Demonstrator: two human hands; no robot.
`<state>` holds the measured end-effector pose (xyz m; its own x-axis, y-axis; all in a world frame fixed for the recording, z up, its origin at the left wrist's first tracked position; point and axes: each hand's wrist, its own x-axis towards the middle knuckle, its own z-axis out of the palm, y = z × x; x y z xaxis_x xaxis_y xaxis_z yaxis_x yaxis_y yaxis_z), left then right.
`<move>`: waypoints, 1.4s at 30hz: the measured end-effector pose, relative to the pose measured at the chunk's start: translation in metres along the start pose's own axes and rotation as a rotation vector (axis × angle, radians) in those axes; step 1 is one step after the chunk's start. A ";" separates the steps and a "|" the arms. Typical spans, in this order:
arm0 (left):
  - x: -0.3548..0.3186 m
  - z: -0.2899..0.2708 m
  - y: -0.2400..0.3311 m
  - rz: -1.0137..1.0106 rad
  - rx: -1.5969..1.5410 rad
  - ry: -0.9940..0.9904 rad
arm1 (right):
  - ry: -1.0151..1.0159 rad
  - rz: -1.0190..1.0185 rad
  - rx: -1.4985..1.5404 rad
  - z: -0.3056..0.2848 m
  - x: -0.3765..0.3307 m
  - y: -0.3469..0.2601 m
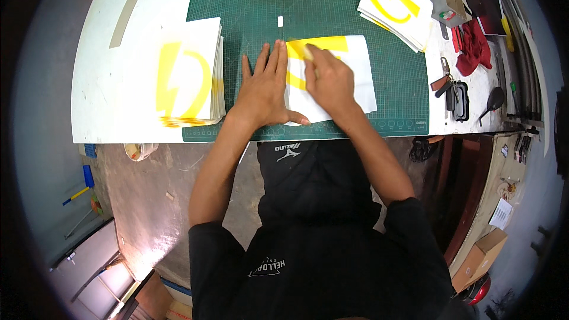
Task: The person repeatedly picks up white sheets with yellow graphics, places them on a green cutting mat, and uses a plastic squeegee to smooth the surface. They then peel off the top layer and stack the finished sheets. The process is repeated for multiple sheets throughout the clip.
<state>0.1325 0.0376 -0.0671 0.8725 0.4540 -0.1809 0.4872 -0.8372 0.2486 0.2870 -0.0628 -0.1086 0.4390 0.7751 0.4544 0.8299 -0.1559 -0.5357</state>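
Observation:
A white sheet with a yellow printed shape (360, 77) lies on the green cutting mat (249, 0) in front of me. My left hand (264, 90) is open and flat along the sheet's left edge, its fingers pointing away and its thumb stretched over the near part. Over the yellow print, my right hand (332, 82) is closed with its fingertips turned down onto the sheet. Something small and pale seems to be at those fingertips, but blur hides what it is. To the left stands a thick stack of similar white and yellow sheets (188, 71).
Another pile of printed sheets (394, 9) sits at the far right of the mat. A small white piece (280, 21) lies beyond my hands. Along the right are a grey metal box (446, 1), a red cloth (474, 50) and keys (443, 80). A flat strip (131, 9) lies far left.

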 end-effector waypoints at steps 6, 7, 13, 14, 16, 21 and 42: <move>-0.001 -0.005 0.005 -0.024 0.048 -0.082 | 0.095 0.109 -0.136 -0.031 0.005 0.048; 0.001 -0.006 0.005 -0.022 0.055 -0.094 | 0.120 0.123 -0.160 -0.036 0.004 0.062; 0.000 -0.005 0.003 -0.011 0.070 -0.112 | 0.214 0.287 -0.110 -0.093 -0.014 0.099; -0.001 -0.007 0.001 -0.012 0.024 -0.111 | 0.229 0.328 -0.054 -0.098 -0.020 0.096; -0.003 -0.007 -0.001 0.008 -0.073 -0.107 | 0.183 0.194 -0.203 -0.099 -0.042 0.110; -0.017 -0.004 0.010 0.164 -0.276 0.286 | 0.219 0.058 -0.359 -0.121 -0.046 0.079; -0.059 0.061 0.056 0.186 -0.181 0.543 | -0.300 -0.284 -0.092 -0.098 -0.090 0.038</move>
<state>0.1061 -0.0546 -0.1007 0.8152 0.4356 0.3816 0.2813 -0.8739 0.3965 0.3127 -0.1982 -0.0995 0.0804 0.9369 0.3401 0.9366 0.0457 -0.3474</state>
